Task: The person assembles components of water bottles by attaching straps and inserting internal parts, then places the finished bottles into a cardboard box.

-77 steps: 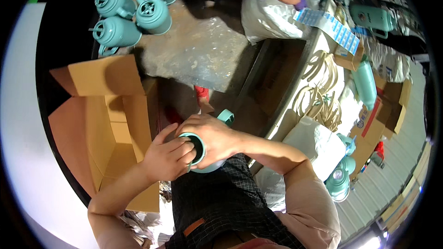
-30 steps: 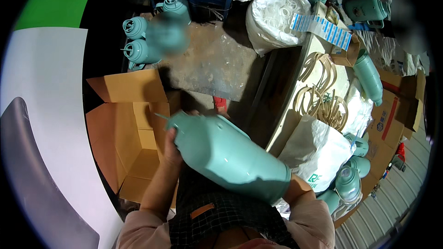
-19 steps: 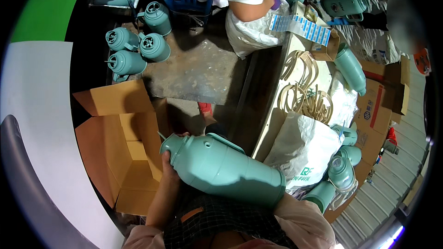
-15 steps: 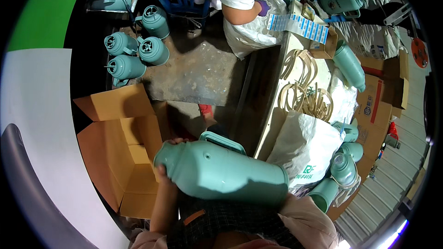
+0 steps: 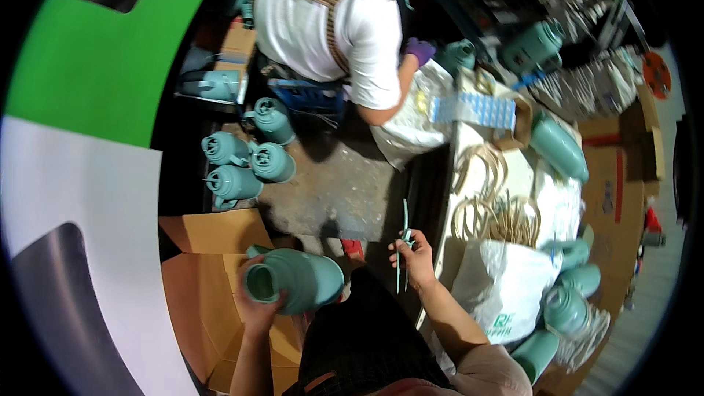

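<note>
My left hand (image 5: 257, 306) grips the neck end of a large teal jug (image 5: 297, 279), which rests across my lap with its open mouth facing me. My right hand (image 5: 416, 258) is raised beside the table edge and pinches a thin teal strap (image 5: 402, 240) that stands nearly upright. An open cardboard box (image 5: 213, 301) lies just left of the jug.
Several more teal jugs (image 5: 246, 165) stand on the floor ahead. A person in a white shirt (image 5: 330, 26) works at the far side. The table (image 5: 506, 176) on my right carries coiled rings, white bags and further teal jugs.
The jug lay long across my lap, held with both hands; now it is turned mouth toward me in the left hand alone. My right hand has lifted away with a teal strap.
</note>
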{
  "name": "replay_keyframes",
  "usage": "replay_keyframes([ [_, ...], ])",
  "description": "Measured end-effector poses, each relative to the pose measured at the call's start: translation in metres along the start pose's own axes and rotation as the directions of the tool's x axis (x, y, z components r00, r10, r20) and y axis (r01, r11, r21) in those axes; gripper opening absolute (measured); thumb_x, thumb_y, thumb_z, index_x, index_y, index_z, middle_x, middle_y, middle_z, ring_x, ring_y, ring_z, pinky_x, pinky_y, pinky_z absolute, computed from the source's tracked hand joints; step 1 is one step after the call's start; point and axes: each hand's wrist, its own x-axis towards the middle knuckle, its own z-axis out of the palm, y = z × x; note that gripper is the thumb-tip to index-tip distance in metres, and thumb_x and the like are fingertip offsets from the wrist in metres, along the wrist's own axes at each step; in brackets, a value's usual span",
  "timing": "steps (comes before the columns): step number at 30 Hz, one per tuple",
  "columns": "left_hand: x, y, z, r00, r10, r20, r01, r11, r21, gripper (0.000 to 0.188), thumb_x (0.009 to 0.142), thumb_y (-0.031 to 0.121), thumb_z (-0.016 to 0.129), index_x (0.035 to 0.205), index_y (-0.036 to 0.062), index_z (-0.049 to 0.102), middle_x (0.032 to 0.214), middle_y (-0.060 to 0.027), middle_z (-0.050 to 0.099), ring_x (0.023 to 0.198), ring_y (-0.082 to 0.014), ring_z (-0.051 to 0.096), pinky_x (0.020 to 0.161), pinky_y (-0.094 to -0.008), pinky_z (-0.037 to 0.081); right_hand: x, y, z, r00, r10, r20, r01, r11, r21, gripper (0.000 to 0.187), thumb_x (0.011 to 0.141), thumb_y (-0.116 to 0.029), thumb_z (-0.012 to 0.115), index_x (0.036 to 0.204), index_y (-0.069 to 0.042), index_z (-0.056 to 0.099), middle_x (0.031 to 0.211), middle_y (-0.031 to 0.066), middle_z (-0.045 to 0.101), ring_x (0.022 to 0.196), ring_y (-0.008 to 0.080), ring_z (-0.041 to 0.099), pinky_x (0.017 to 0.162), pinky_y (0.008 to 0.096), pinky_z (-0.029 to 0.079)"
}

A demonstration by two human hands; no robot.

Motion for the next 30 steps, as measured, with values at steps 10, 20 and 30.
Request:
replay_keyframes([
  [10,-0.011,0.009,0.039,0.949,0.313,0.036,-0.315,0.939,0.141,0.077,0.065,0.014,0.094,0.13,0.0038,0.054,0.13,-0.0138,0.059,0.125,-0.0315,0.057,0.106,-0.0418,0.046,0.052,-0.05,0.156,0.836,0.26,0.484,-0.208,0.965,-0.159,0.032,0.103,-0.01,0.057,0.134,-0.012,0.051,0.102,0.0138,0.071,0.076,0.0186,0.069,0.064,0.0317,0.059],
  [20,-0.049,-0.026,0.03,0.94,0.165,-0.298,-0.132,0.983,0.127,0.075,0.061,0.013,0.094,0.124,0.0086,0.054,0.129,-0.0131,0.058,0.125,-0.0347,0.055,0.107,-0.0454,0.044,0.075,-0.067,0.255,0.743,0.337,0.579,-0.197,0.936,-0.293,0.035,0.104,-0.009,0.052,0.137,-0.01,0.042,0.113,0.0175,0.07,0.085,0.0229,0.071,0.069,0.0343,0.06],
  [30,-0.065,-0.037,0.017,0.909,-0.019,-0.417,0.081,0.988,0.132,0.078,0.058,0.014,0.094,0.124,0.0093,0.055,0.133,-0.0128,0.059,0.129,-0.037,0.052,0.109,-0.0479,0.043,0.11,-0.197,0.353,0.695,0.209,0.688,-0.002,0.957,-0.289,0.03,0.108,-0.024,0.044,0.132,-0.009,0.054,0.11,0.0138,0.071,0.075,0.0156,0.066,0.063,0.0288,0.058],
])
